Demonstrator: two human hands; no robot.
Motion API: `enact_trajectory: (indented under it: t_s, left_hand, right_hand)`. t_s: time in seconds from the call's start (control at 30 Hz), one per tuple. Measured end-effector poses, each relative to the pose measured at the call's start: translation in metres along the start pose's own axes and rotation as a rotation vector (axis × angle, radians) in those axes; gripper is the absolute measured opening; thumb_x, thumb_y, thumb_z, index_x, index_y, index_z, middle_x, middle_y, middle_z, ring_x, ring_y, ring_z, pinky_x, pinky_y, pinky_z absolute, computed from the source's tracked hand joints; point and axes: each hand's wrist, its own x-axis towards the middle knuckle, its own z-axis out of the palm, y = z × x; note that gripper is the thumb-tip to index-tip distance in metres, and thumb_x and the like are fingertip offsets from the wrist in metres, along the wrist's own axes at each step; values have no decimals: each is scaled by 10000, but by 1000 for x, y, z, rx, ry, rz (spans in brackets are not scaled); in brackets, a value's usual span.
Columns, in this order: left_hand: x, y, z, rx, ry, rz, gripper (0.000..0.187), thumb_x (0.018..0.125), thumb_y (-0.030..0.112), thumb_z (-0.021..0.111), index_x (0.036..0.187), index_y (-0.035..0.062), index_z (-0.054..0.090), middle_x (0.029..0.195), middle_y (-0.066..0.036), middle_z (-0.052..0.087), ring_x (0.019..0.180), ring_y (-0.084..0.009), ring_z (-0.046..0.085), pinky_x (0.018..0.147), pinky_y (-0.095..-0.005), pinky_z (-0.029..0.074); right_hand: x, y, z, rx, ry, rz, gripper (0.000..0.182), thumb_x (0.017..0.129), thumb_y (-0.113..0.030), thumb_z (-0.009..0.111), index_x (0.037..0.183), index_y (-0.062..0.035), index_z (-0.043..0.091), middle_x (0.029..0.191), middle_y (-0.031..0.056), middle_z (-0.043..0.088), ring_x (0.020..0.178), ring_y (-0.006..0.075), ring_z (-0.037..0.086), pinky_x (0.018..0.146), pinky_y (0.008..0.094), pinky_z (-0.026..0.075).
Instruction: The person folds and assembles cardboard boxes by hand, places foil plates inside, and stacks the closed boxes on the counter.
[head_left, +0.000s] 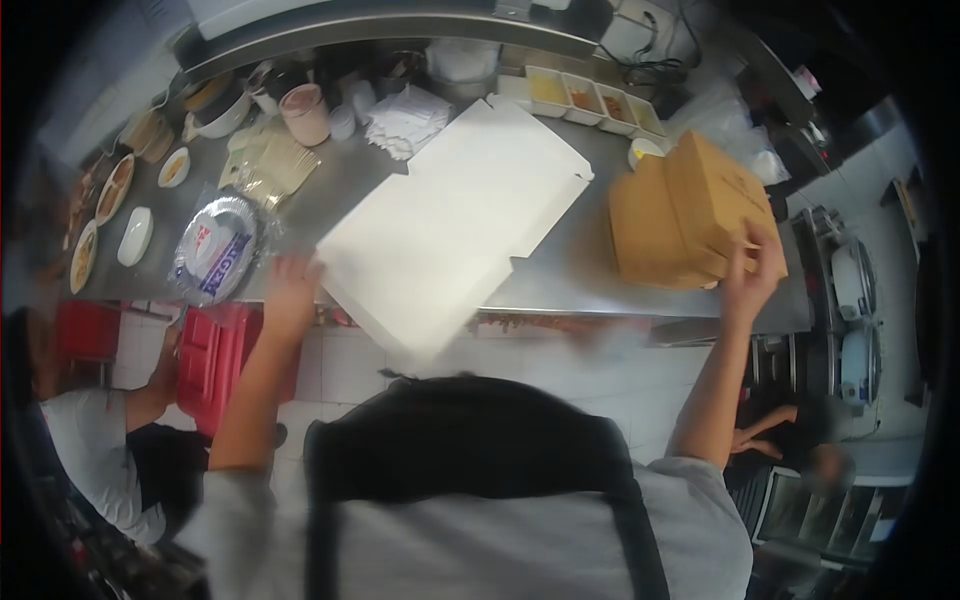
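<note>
L hand [290, 285]: at 9 o'clock of the flat white box [450, 225], fingers closed on its near-left edge; grip = holding the sheet, which sits tilted and half over the bench [560, 280] front edge.
R hand [750, 275]: at 3 o'clock, fingers wrapped on the near-right corner of the brown carton [690, 210]; grip = holding carton, thumb side hidden, so how tight can't be told.
White box: unfolded, flaps out, centre of bench, blurred by motion; touching nothing else I can make out.
Brown carton: closed, standing on bench, well apart from white box, just beside the sauce tubs [595, 100] at its 11 o'clock.
Step (judged): both containers gripped at once, looks like early staging, white one not yet folded up.
Next move calls for (judged): one hand must free up; flat box needs 2 hands to crease flaps, plus clear bench space at 12 o'clock.
Around: foil plate pack [215, 245] at 9 o'clock, napkins [405, 120] at 12, another person [100, 450] low at 8 o'clock.
</note>
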Motion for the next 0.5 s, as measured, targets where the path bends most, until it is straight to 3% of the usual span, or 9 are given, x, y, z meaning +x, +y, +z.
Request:
enact_trajectory:
  t_s: [0.07,0.13,0.2,0.27,0.4,0.5]
  left_hand:
    - [15,16,-38,-4,40,-177,456,732,141,672,1176,67,596,1257,-160,575,1259,-347,462,1085,-440,337]
    - [29,53,-25,-398,-59,-219,533,744,208,727,1230,58,567,1268,-165,565,1235,-349,482,1057,-438,369]
    - [36,99,-20,-448,-126,-118,580,744,304,763,1232,57,570,1286,-167,558,1220,-324,498,1020,-421,409]
    - [40,116,-10,-407,-319,-152,520,732,313,768,1176,87,621,1314,-150,549,1217,-306,501,1000,-400,428]
    - [27,92,15,-536,-219,-116,354,720,306,775,1025,147,693,1305,-80,581,1186,-283,526,978,-387,451]
    - [37,68,16,-615,-280,-72,377,690,324,796,1005,140,698,1275,-70,607,1159,-265,546,964,-381,455]
  right_hand:
    - [-25,-21,35,83,-271,-128,262,804,-74,699,1062,-51,668,1002,110,643,937,264,611,813,345,480]
    - [-57,-40,86,266,-575,-40,308,777,-74,713,1082,-77,675,1061,118,648,1000,297,606,869,367,482]
    - [-75,-67,131,327,-853,-176,373,758,-110,737,1125,-111,670,1157,120,640,1100,320,585,947,393,466]
    - [-94,-79,173,342,-980,-431,484,737,-221,778,1198,-156,645,1279,110,590,1221,324,518,1021,414,416]
    - [-129,-85,206,324,-1119,-428,616,668,-344,822,1244,-232,633,1403,81,496,1319,327,413,1065,433,370]
    - [-122,-92,200,286,-1237,-365,595,633,-374,834,1188,-234,672,1385,83,510,1310,316,418,1054,426,379]
